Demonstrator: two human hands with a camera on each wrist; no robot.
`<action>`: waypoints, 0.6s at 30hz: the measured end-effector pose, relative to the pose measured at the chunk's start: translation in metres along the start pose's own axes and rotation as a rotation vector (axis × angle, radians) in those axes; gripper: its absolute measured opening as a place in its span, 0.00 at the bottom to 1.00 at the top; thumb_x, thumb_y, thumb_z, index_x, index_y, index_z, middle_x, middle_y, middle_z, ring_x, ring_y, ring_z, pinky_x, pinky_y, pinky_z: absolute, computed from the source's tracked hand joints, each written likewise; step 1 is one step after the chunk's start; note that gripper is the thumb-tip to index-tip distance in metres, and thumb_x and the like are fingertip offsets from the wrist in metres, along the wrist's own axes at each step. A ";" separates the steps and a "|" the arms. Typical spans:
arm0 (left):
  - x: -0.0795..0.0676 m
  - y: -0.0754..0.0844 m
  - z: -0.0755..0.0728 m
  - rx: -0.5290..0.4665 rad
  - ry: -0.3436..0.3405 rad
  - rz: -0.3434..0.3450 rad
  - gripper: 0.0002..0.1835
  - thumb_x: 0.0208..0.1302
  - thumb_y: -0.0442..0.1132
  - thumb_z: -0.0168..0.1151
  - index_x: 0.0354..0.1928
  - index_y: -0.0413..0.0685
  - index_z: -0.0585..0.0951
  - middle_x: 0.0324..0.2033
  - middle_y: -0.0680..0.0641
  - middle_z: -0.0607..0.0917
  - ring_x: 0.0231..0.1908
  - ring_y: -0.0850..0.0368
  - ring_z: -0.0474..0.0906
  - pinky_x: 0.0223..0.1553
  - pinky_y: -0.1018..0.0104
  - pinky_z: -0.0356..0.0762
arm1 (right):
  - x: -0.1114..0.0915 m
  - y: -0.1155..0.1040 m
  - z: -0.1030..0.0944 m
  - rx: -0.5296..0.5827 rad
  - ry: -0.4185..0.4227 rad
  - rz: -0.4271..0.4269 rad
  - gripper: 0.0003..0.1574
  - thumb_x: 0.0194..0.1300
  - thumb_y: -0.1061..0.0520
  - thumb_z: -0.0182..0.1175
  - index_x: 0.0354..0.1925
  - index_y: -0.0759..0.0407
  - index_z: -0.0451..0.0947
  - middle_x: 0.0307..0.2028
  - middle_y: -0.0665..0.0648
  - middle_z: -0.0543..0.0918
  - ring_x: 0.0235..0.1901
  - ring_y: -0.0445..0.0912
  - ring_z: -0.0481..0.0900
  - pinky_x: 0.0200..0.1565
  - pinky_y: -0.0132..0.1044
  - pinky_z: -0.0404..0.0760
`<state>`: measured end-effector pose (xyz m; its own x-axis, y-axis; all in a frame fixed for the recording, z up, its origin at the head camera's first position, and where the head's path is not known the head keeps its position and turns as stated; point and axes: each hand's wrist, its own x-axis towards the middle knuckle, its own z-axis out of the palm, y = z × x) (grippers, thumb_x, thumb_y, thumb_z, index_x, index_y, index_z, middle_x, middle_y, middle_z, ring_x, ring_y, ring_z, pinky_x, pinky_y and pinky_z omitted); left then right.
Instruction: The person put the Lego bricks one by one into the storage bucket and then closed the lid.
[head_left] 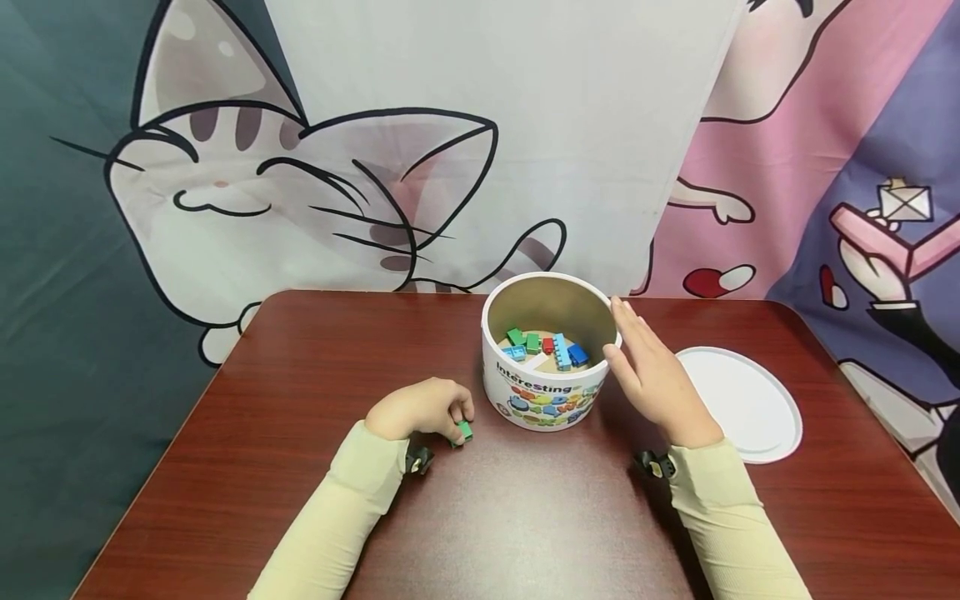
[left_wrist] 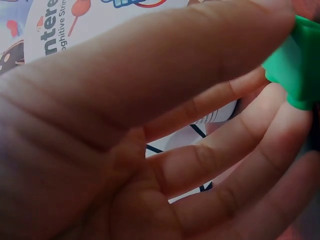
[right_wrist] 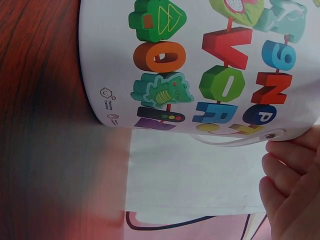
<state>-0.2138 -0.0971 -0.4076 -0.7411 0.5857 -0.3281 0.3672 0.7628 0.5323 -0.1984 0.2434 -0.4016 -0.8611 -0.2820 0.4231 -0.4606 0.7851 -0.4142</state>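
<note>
Between thumb and fingertips my left hand (head_left: 424, 410) pinches a green toy brick (head_left: 465, 430), low over the table left of the bucket. The left wrist view shows the same green brick (left_wrist: 296, 62) at the fingertips, partly cut off by the frame edge. A white round bucket (head_left: 551, 407) stands uncovered, printed with "Interesting" and colourful shapes. Several bricks lie inside it: green, red, white, a long light blue one (head_left: 562, 352) and a dark blue one (head_left: 577, 355). My right hand (head_left: 657, 379), fingers straight, rests against the bucket's right rim, by the handle joint (right_wrist: 270, 136).
A white round lid (head_left: 750, 404) lies on the brown table (head_left: 300, 367), right of the bucket and beside the right forearm. Behind the table's far edge hangs a cloth printed with a cartoon cat (head_left: 225, 192).
</note>
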 end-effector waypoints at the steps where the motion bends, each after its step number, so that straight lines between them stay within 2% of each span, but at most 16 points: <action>1: 0.000 0.000 0.000 0.000 0.000 -0.003 0.13 0.50 0.33 0.79 0.36 0.48 0.84 0.29 0.54 0.82 0.31 0.66 0.75 0.39 0.70 0.75 | 0.000 0.000 0.000 -0.001 -0.001 0.002 0.42 0.77 0.43 0.50 0.79 0.60 0.53 0.77 0.63 0.58 0.76 0.60 0.55 0.76 0.42 0.50; 10: 0.001 -0.003 0.003 0.005 -0.008 0.001 0.13 0.50 0.33 0.79 0.31 0.49 0.81 0.28 0.55 0.81 0.30 0.65 0.74 0.36 0.69 0.74 | -0.001 0.001 0.001 -0.001 0.000 -0.005 0.42 0.78 0.43 0.50 0.79 0.60 0.53 0.77 0.64 0.58 0.76 0.61 0.55 0.76 0.43 0.50; 18: 0.002 -0.003 0.001 -0.003 -0.014 0.038 0.12 0.53 0.30 0.76 0.31 0.48 0.80 0.28 0.54 0.81 0.30 0.65 0.75 0.36 0.70 0.75 | 0.000 0.000 0.001 0.004 0.000 -0.001 0.42 0.78 0.43 0.50 0.79 0.61 0.53 0.77 0.63 0.58 0.76 0.59 0.55 0.76 0.43 0.50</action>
<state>-0.2157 -0.0977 -0.4107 -0.7189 0.6178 -0.3188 0.3932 0.7395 0.5464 -0.1987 0.2435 -0.4022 -0.8607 -0.2830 0.4232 -0.4623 0.7825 -0.4170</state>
